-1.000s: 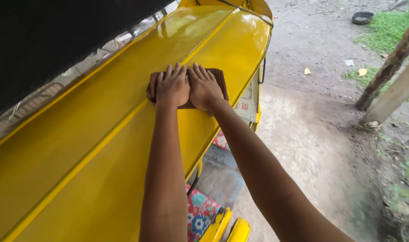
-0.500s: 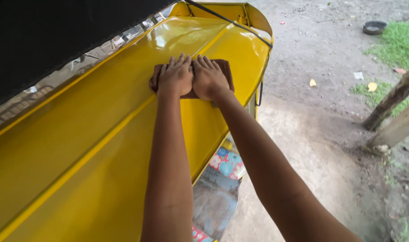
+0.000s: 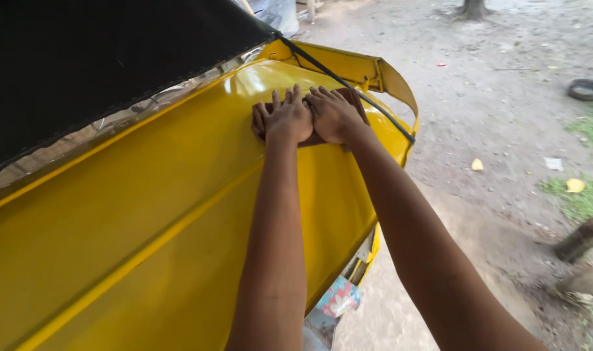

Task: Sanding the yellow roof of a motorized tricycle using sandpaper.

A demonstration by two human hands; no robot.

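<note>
Stretching across the upper left, a black canopy (image 3: pixel 101 65) overhangs the glossy yellow vehicle panel (image 3: pixel 147 214). On that panel's upper curve lies a dark brown cloth (image 3: pixel 355 99), pressed flat under both hands. The left hand (image 3: pixel 286 117) has its fingers spread open on it; just beside, the right hand (image 3: pixel 332 114) lies likewise flat, gripping nothing. Bare dirt ground (image 3: pixel 504 130) spreads to the right.

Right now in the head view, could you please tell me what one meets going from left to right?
Black canopy → yellow vehicle panel → left hand → right hand → fallen yellow leaf → old tyre.
</note>
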